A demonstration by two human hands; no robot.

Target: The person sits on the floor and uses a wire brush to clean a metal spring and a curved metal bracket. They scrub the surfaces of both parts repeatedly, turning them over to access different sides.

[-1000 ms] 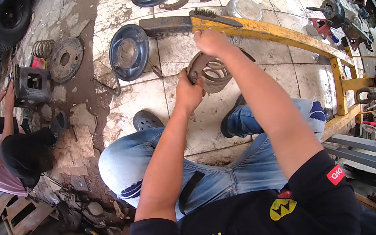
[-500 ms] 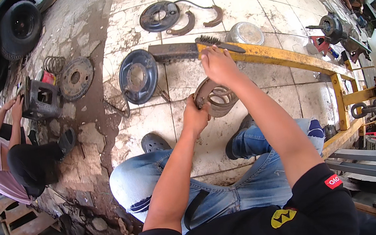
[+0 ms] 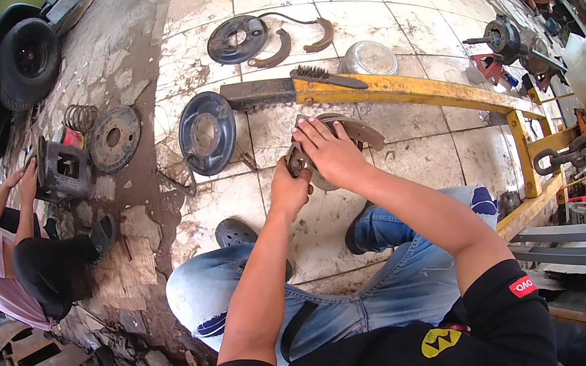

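Note:
A curved brake shoe [image 3: 365,132] is held low over the tiles between my knees. My left hand [image 3: 289,187] is closed round its left end. Across the shoe lies my right hand [image 3: 334,155], fingers stretched out and slightly spread; anything under its palm is hidden. A ringed metal part beneath the hands is mostly covered. Beyond them, a wire brush [image 3: 329,77] rests bristles up on a yellow steel bar [image 3: 408,88]. A black brake backing plate [image 3: 207,134] leans at the bar's dark end.
Farther off lie another backing plate [image 3: 237,40] with a cable, two brake shoes [image 3: 272,50] and a round tin [image 3: 371,58]. At left, a seated person [image 3: 5,233] handles a dark crate [image 3: 64,169] near a rusty disc [image 3: 116,137]. A heavy chain [image 3: 580,151] hangs at right.
My right hand has come down from beside the wire brush onto the brake shoe. The shoe has turned, its free end now pointing right. My left hand keeps hold.

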